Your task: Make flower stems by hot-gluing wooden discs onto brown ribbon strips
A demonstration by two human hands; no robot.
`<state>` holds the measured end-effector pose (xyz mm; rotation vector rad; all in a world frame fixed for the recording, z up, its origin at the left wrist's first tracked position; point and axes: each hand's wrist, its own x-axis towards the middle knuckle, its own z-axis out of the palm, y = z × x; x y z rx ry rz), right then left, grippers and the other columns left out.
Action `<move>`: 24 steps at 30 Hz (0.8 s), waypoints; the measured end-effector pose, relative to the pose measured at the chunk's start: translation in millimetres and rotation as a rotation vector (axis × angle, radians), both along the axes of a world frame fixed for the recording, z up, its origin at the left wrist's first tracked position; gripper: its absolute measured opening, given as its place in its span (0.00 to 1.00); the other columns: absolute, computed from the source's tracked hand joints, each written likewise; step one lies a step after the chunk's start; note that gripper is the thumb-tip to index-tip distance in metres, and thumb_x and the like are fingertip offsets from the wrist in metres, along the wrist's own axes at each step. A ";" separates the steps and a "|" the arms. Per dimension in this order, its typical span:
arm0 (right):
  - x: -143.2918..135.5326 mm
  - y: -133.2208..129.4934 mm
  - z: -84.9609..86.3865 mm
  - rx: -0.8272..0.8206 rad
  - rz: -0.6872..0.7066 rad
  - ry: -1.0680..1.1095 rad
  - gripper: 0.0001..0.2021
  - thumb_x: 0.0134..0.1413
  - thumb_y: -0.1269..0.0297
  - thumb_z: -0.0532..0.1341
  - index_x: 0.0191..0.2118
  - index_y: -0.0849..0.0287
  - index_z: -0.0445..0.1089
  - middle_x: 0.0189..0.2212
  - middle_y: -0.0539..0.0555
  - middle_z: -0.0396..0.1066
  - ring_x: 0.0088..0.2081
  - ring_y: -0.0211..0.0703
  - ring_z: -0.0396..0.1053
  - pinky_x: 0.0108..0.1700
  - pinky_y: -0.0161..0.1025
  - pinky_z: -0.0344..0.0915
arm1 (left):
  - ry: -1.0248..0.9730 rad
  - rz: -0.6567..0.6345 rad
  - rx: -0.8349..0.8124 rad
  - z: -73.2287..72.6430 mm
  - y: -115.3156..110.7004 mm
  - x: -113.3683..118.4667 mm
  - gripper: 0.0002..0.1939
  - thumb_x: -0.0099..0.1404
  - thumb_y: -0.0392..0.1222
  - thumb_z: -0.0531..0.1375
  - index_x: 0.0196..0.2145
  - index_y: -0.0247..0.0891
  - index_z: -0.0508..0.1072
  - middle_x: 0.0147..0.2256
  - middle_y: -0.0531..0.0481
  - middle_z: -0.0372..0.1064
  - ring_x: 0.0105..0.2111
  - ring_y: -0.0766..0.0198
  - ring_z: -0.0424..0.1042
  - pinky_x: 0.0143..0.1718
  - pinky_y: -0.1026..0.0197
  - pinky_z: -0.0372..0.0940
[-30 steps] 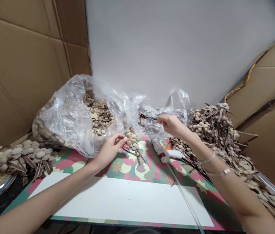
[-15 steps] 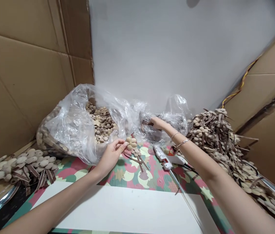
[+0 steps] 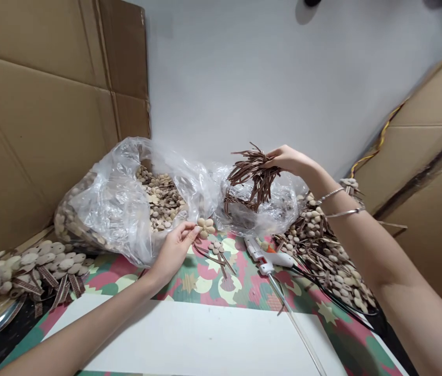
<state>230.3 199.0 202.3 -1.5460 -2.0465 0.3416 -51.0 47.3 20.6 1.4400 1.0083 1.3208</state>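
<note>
Between the thumb and fingers of my left hand [image 3: 174,249] is a beige fabric flower [image 3: 205,228], held just above the patterned table cover. My right hand [image 3: 289,159] is raised and closed on a thick bunch of brown ribbon strips [image 3: 258,172], which droop from the fingers. Below them lies an open clear plastic bag [image 3: 240,222] with more brown strips in it. A second flower with ribbon tails [image 3: 216,247] rests on the table beside my left hand. The white glue gun [image 3: 265,255] lies to its right, with a long clear glue stick in its back end.
A large plastic bag [image 3: 115,203] full of flowers stands at the left. Ribboned flowers are heaped at the left edge [image 3: 36,266] and at the right [image 3: 330,261]. White board [image 3: 205,334] lies in front. Cardboard walls [image 3: 56,104] flank the table; a black cord runs at right.
My right hand has come up out of the smaller bag and to the right, lifting the bunch of brown ribbon strips. My left hand still holds the flower, barely moved.
</note>
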 end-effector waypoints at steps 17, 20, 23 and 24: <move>-57.0 -102.9 -124.5 -0.533 0.265 0.084 0.26 0.47 0.67 0.61 0.54 0.59 0.60 0.52 0.60 0.63 0.45 0.47 0.66 0.38 0.37 0.66 | -0.303 0.158 0.009 -2.1 7.1 -1.0 0.11 0.61 0.48 0.57 0.38 0.39 0.65 0.30 0.53 0.70 0.31 0.67 0.69 0.38 0.63 0.63; -60.7 -102.0 -125.3 -0.298 0.338 0.035 0.25 0.49 0.72 0.58 0.55 0.58 0.58 0.50 0.61 0.65 0.44 0.47 0.67 0.41 0.41 0.65 | -0.302 0.145 0.008 -1.9 6.7 -1.2 0.12 0.61 0.48 0.57 0.38 0.39 0.65 0.30 0.53 0.70 0.31 0.66 0.70 0.38 0.63 0.63; -64.8 -108.2 -126.4 -0.022 0.441 -0.150 0.19 0.52 0.66 0.58 0.52 0.58 0.62 0.48 0.60 0.65 0.47 0.49 0.64 0.46 0.46 0.62 | -0.293 0.133 0.014 -2.0 7.0 -1.2 0.12 0.61 0.48 0.56 0.39 0.39 0.65 0.31 0.53 0.70 0.32 0.65 0.70 0.38 0.62 0.63; -66.2 -110.4 -129.6 0.015 0.511 -0.218 0.17 0.53 0.63 0.57 0.50 0.58 0.64 0.48 0.60 0.65 0.48 0.49 0.63 0.47 0.47 0.61 | -0.290 0.132 0.017 -2.2 7.1 -1.1 0.12 0.61 0.48 0.56 0.38 0.39 0.65 0.31 0.52 0.70 0.32 0.65 0.70 0.38 0.62 0.63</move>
